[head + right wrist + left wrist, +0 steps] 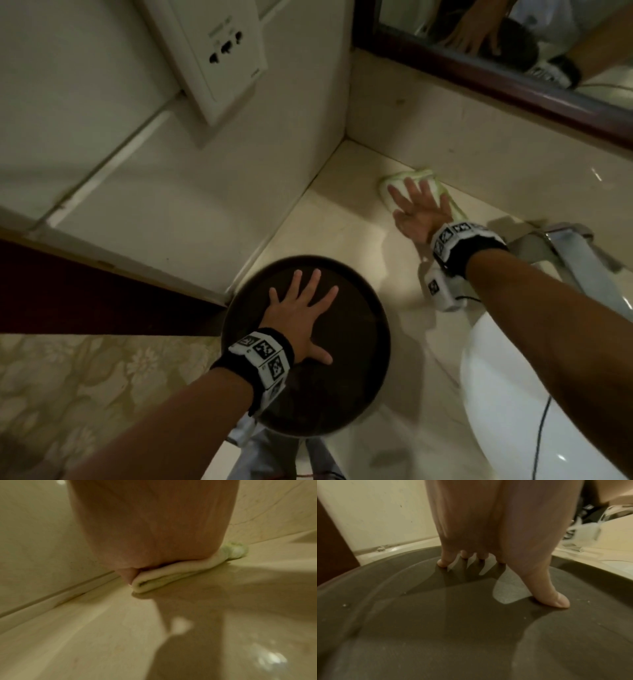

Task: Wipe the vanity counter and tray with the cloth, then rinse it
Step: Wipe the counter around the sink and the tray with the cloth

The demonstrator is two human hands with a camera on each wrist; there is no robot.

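Both hands flat — right hand atop cloth

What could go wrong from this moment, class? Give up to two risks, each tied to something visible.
1. The tray overhangs the front edge of the counter; the left hand presses flat on it, so leaning near the overhang might tip it off.
2. The right hand pushes the cloth with flat fingers, not gripping; the fold could slip or bunch against the backsplash.
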